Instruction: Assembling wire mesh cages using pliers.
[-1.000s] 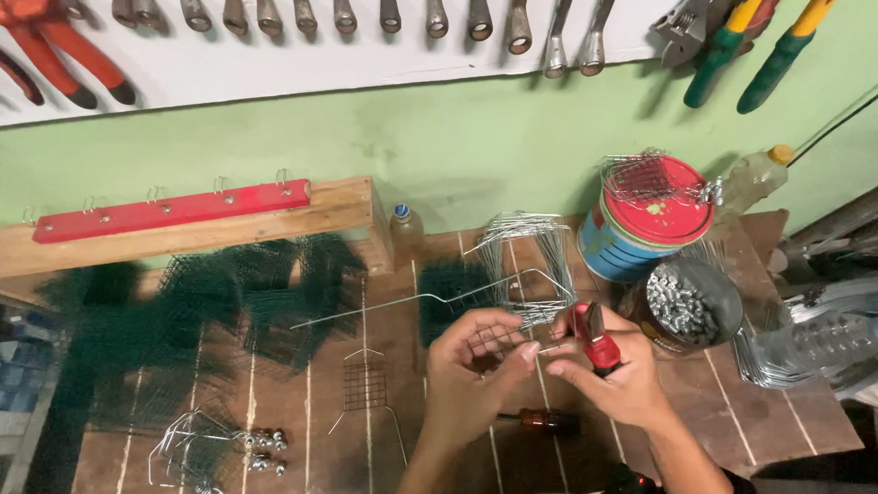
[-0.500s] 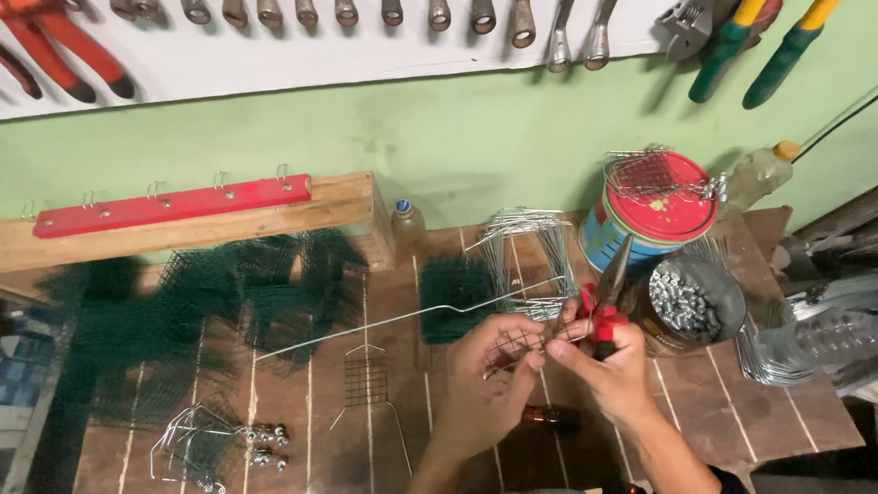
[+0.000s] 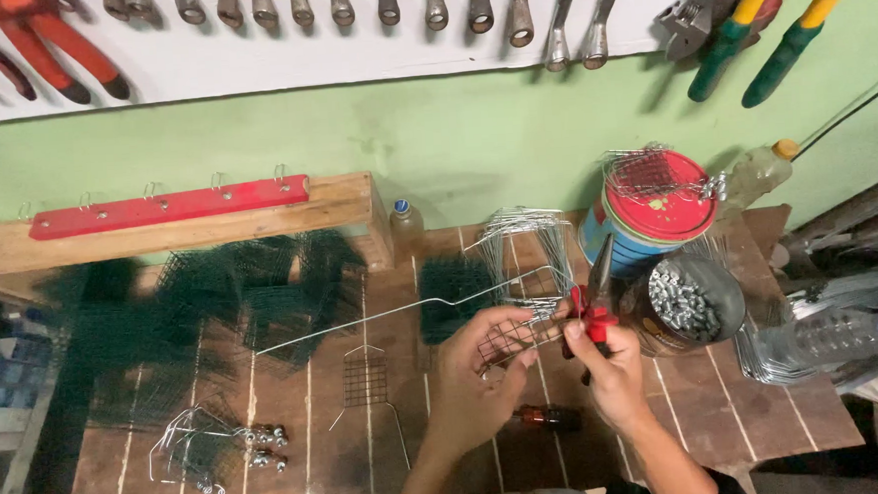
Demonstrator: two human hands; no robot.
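My left hand (image 3: 478, 375) holds a small wire mesh piece (image 3: 509, 341) over the wooden workbench (image 3: 300, 465). A long bent wire (image 3: 392, 312) runs from the mesh out to the left. My right hand (image 3: 611, 373) grips red-handled pliers (image 3: 594, 304), whose jaws point up beside the mesh. Under my hands lies a small brown bottle (image 3: 546, 417).
A bundle of bent wires (image 3: 527, 247) stands behind my hands. Right: a red-lidded tin (image 3: 647, 206), a jar of screws (image 3: 687, 304), a plastic bottle (image 3: 834, 335). Left: green mesh pieces (image 3: 192, 310), wire pieces with springs (image 3: 215, 454), another mesh piece (image 3: 366, 381). Tools hang on the wall (image 3: 426, 2).
My hands have shifted slightly right and up with the mesh piece. The pliers now stand more upright, and the long wire has swung with the mesh.
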